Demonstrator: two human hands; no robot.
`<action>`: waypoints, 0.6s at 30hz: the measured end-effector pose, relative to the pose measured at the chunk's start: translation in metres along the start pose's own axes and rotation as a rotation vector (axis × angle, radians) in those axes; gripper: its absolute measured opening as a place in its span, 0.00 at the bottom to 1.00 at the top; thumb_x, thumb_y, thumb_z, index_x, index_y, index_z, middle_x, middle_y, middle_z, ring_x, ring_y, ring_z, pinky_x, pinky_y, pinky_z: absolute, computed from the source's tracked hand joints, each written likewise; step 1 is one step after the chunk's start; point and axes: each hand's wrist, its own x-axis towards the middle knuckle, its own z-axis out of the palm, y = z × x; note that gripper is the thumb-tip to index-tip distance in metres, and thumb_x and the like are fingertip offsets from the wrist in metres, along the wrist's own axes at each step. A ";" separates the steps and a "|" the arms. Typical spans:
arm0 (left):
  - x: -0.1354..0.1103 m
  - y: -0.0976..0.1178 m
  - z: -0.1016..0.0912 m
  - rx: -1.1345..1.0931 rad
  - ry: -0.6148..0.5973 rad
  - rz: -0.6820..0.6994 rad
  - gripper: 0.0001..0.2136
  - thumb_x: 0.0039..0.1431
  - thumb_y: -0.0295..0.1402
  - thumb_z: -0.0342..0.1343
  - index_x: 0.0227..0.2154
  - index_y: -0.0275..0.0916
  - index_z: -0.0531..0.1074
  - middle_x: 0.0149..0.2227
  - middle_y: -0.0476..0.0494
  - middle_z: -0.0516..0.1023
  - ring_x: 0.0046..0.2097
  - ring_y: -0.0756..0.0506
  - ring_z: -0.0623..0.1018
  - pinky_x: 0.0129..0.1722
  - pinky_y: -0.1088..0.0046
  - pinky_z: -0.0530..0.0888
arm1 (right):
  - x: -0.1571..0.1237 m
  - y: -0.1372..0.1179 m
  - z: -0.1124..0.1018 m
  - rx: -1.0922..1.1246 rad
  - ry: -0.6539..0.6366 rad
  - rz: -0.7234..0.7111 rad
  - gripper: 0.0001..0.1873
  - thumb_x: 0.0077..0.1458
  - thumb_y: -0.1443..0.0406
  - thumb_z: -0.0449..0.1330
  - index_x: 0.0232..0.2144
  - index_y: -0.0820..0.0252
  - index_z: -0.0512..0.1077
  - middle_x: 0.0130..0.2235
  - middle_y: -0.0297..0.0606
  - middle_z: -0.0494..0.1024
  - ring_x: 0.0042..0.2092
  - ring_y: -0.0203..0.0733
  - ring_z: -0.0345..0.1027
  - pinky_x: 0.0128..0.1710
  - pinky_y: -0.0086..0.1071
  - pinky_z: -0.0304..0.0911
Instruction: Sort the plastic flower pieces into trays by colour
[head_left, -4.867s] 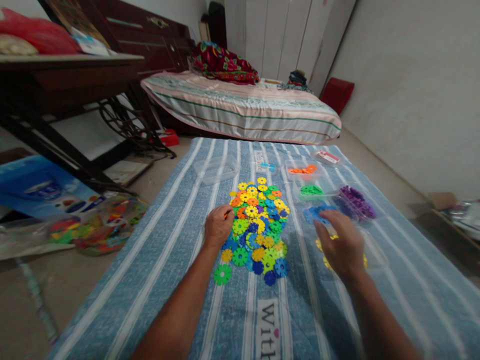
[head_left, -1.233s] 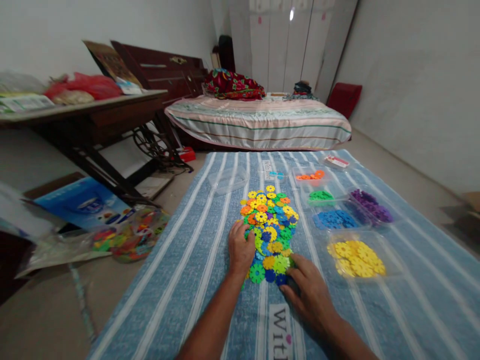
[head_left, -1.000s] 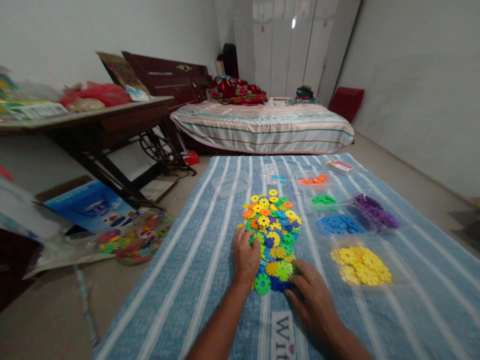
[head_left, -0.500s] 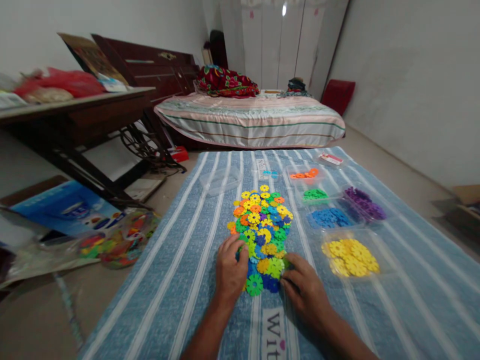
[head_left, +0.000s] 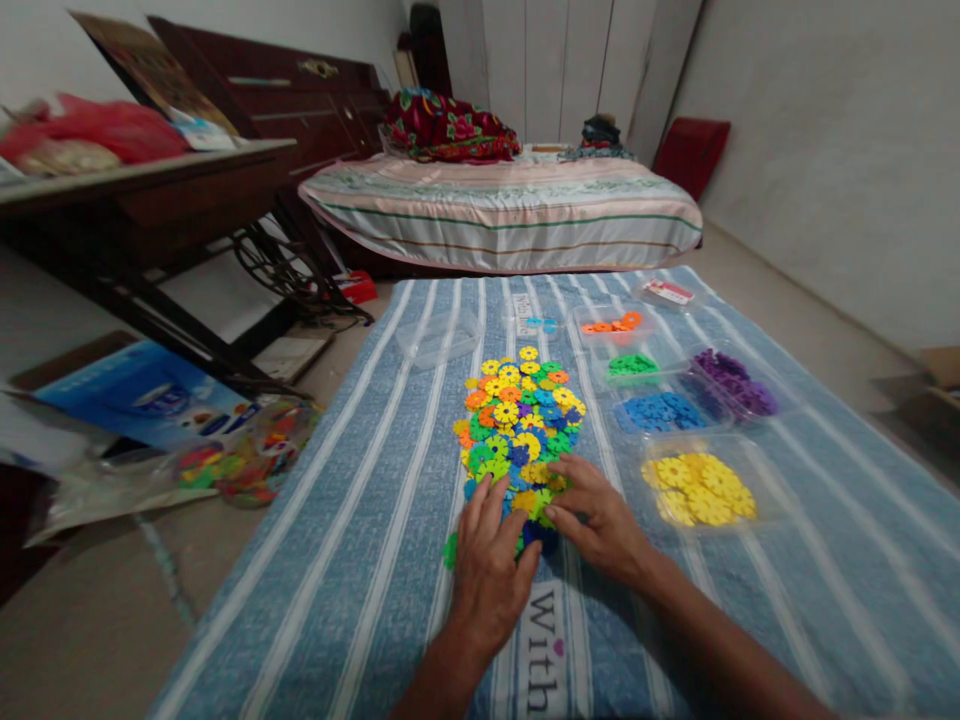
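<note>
A heap of flower-shaped plastic discs (head_left: 506, 412) in yellow, green, orange and blue lies on the striped cloth. Over its near left end is my left hand (head_left: 491, 565), fingers spread and touching the discs, nothing gripped. My right hand (head_left: 604, 520) reaches in from the right side, its thumb and fingers apart on yellow and light green discs. A green disc (head_left: 450, 550) peeks out left of my left hand. Dark blue discs (head_left: 541, 540) show between the hands. Part of the heap's near end is hidden beneath my left hand.
To the right stand clear boxes of yellow discs (head_left: 701, 490), blue discs (head_left: 664, 411), purple discs (head_left: 733, 382), green discs (head_left: 632, 366) and orange discs (head_left: 615, 325). A clear box (head_left: 439, 340) sits at the far left. Beyond is a bed (head_left: 502, 215).
My left hand has shifted right and nearer, its fingers spreading over the heap's near end. My right hand has moved farther up the heap. The head view has tilted down slightly.
</note>
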 end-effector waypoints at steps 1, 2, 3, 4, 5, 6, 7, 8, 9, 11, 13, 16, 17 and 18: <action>0.000 0.002 0.000 0.019 -0.007 0.006 0.11 0.54 0.33 0.57 0.42 0.43 0.73 0.60 0.35 0.64 0.63 0.31 0.61 0.56 0.45 0.68 | 0.004 0.002 0.000 0.006 0.011 -0.003 0.12 0.59 0.63 0.56 0.28 0.57 0.78 0.48 0.43 0.75 0.56 0.48 0.63 0.57 0.47 0.60; 0.000 0.003 0.000 0.036 -0.008 0.013 0.12 0.53 0.33 0.58 0.41 0.42 0.72 0.61 0.34 0.63 0.63 0.30 0.61 0.55 0.45 0.68 | 0.009 0.004 0.001 0.016 0.034 0.003 0.12 0.59 0.62 0.56 0.29 0.57 0.78 0.47 0.43 0.76 0.56 0.47 0.64 0.57 0.46 0.60; 0.001 0.005 0.000 0.049 -0.010 0.017 0.12 0.52 0.33 0.59 0.41 0.42 0.72 0.61 0.34 0.63 0.63 0.30 0.60 0.55 0.45 0.68 | 0.015 0.007 0.001 0.029 0.068 0.016 0.12 0.59 0.62 0.56 0.30 0.58 0.78 0.47 0.44 0.76 0.54 0.47 0.66 0.55 0.45 0.61; 0.002 0.007 -0.001 0.059 -0.014 0.017 0.12 0.52 0.33 0.60 0.41 0.41 0.72 0.61 0.33 0.62 0.63 0.30 0.60 0.55 0.44 0.68 | 0.021 0.011 0.003 0.043 0.105 0.035 0.12 0.59 0.62 0.56 0.31 0.58 0.78 0.45 0.44 0.76 0.52 0.46 0.67 0.54 0.43 0.63; 0.003 0.009 -0.002 0.065 -0.022 0.015 0.11 0.52 0.33 0.60 0.40 0.41 0.72 0.61 0.33 0.62 0.63 0.30 0.60 0.55 0.44 0.68 | 0.028 0.015 0.005 0.061 0.141 0.056 0.11 0.59 0.63 0.56 0.31 0.58 0.78 0.44 0.44 0.77 0.49 0.45 0.69 0.51 0.42 0.64; 0.003 0.011 -0.003 0.068 -0.033 0.012 0.11 0.52 0.32 0.59 0.39 0.40 0.72 0.61 0.33 0.63 0.63 0.30 0.60 0.55 0.44 0.68 | 0.036 0.019 0.007 0.080 0.170 0.075 0.11 0.59 0.63 0.56 0.30 0.58 0.77 0.42 0.44 0.77 0.47 0.44 0.70 0.49 0.40 0.66; 0.004 0.013 -0.004 0.072 -0.045 0.005 0.10 0.53 0.32 0.59 0.39 0.40 0.72 0.61 0.33 0.63 0.63 0.30 0.60 0.55 0.44 0.68 | 0.043 0.024 0.009 0.100 0.196 0.088 0.11 0.59 0.63 0.56 0.30 0.58 0.77 0.39 0.43 0.78 0.44 0.44 0.71 0.47 0.39 0.66; 0.005 0.015 -0.005 0.076 -0.055 -0.002 0.10 0.53 0.31 0.59 0.39 0.39 0.72 0.61 0.33 0.63 0.63 0.30 0.59 0.55 0.44 0.67 | 0.051 0.029 0.012 0.117 0.223 0.094 0.11 0.58 0.63 0.56 0.29 0.58 0.77 0.38 0.42 0.78 0.43 0.43 0.71 0.46 0.39 0.67; 0.005 0.016 -0.006 0.081 -0.061 -0.007 0.09 0.53 0.31 0.59 0.39 0.39 0.72 0.61 0.32 0.62 0.64 0.30 0.59 0.55 0.44 0.67 | 0.058 0.034 0.015 0.129 0.253 0.095 0.11 0.58 0.63 0.56 0.29 0.57 0.76 0.36 0.41 0.78 0.41 0.43 0.71 0.45 0.38 0.67; 0.006 0.018 -0.007 0.088 -0.068 -0.012 0.10 0.53 0.31 0.59 0.39 0.38 0.72 0.61 0.31 0.62 0.64 0.29 0.58 0.55 0.44 0.67 | 0.069 0.043 0.020 0.135 0.319 0.092 0.11 0.58 0.63 0.56 0.28 0.57 0.76 0.35 0.40 0.78 0.40 0.43 0.71 0.45 0.39 0.66; 0.006 0.017 -0.007 0.086 -0.079 -0.015 0.10 0.52 0.30 0.59 0.38 0.38 0.72 0.61 0.31 0.61 0.64 0.29 0.58 0.55 0.44 0.67 | 0.075 0.051 0.023 0.121 0.385 0.095 0.11 0.58 0.63 0.55 0.27 0.56 0.75 0.34 0.40 0.78 0.40 0.43 0.71 0.45 0.39 0.66; 0.005 0.016 -0.007 0.071 -0.097 -0.013 0.07 0.53 0.29 0.58 0.35 0.38 0.71 0.61 0.31 0.61 0.64 0.30 0.58 0.55 0.43 0.67 | 0.074 0.063 0.024 0.100 0.452 0.110 0.10 0.58 0.63 0.54 0.29 0.57 0.74 0.34 0.39 0.77 0.40 0.43 0.70 0.45 0.39 0.65; 0.005 0.015 -0.007 0.068 -0.101 -0.008 0.05 0.53 0.29 0.58 0.34 0.38 0.71 0.61 0.31 0.61 0.64 0.30 0.58 0.55 0.43 0.67 | 0.073 0.066 0.023 0.096 0.466 0.117 0.10 0.58 0.63 0.54 0.29 0.57 0.74 0.35 0.40 0.77 0.40 0.43 0.70 0.45 0.39 0.65; 0.005 0.015 -0.007 0.065 -0.105 -0.002 0.04 0.54 0.29 0.57 0.33 0.37 0.70 0.61 0.30 0.61 0.64 0.30 0.58 0.55 0.43 0.67 | 0.071 0.069 0.023 0.091 0.478 0.127 0.10 0.58 0.63 0.54 0.30 0.57 0.74 0.35 0.40 0.77 0.40 0.43 0.70 0.45 0.39 0.65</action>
